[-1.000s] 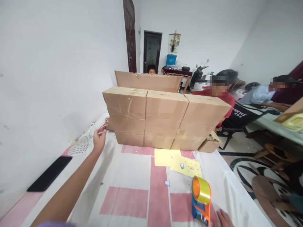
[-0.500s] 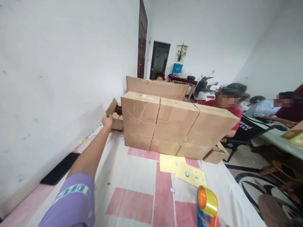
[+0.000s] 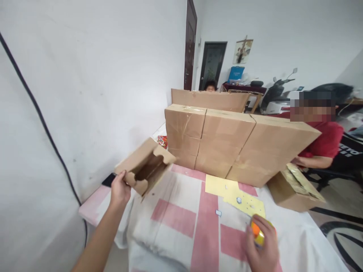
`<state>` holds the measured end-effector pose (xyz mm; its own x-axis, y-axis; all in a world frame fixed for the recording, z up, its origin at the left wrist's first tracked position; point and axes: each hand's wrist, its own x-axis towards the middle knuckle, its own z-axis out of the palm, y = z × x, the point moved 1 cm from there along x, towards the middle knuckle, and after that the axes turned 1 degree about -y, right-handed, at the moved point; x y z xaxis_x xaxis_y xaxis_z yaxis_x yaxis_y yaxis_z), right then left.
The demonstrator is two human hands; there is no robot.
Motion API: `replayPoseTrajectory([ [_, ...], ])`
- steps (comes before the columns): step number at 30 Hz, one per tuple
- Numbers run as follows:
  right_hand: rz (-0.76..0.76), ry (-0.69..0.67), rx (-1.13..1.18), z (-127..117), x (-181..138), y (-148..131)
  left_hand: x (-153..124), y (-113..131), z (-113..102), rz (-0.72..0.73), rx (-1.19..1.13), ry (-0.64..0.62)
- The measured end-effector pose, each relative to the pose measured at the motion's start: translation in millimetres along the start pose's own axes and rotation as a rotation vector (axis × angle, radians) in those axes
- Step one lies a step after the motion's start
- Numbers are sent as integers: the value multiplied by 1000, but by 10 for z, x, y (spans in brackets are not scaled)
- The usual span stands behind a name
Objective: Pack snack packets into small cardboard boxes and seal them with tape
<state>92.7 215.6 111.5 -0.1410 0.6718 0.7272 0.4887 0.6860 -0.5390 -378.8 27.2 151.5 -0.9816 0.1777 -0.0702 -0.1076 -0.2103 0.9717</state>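
My left hand [image 3: 120,188] is closed on the edge of an open cardboard box [image 3: 138,156], tilted above the left of the table. Its flaps with curved cut-outs stand apart and the dark inside shows. At the lower right, my right hand [image 3: 265,243] curls its fingers over a tape dispenser [image 3: 258,235] with a yellow roll and an orange part. Most of the dispenser is hidden by the hand. Beyond both hands stands a wall of stacked, taped cardboard boxes [image 3: 215,139].
Yellow paper sheets [image 3: 235,194] lie on the pink-and-white tablecloth [image 3: 176,217]. A smaller box [image 3: 295,189] stands at the right edge, beside a person in a red sleeve [image 3: 326,139]. A black flat object [image 3: 108,180] and a red packet [image 3: 162,141] lie at left, by the wall.
My left hand has brought the open box from beside the stack toward me. My right hand has come into view over the tape dispenser. The view has shifted left.
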Motion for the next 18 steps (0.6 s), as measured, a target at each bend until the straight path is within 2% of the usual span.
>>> replayPoseTrajectory([
  [1,-62,-103,62,124,129,-214,-183,-67,-6,-54,14,-61],
  [4,-205,-544,164,386,365,-807,-662,-207,49,-219,100,-286],
  [6,-173,-801,83,504,385,-1110,-902,-257,121,-299,162,-434],
  [8,-100,-965,-83,618,344,-1321,-1057,-279,193,-330,195,-544],
  [10,-31,-1028,-252,733,300,-1440,-1126,-276,245,-268,278,-611],
  [13,47,-1035,-354,841,302,-1459,-1108,-235,285,-68,566,-699],
  [15,110,-1013,-256,827,350,-1368,-1044,-197,288,28,682,-762],
  [18,263,-978,127,700,418,-1099,-895,-190,237,-14,607,-873],
])
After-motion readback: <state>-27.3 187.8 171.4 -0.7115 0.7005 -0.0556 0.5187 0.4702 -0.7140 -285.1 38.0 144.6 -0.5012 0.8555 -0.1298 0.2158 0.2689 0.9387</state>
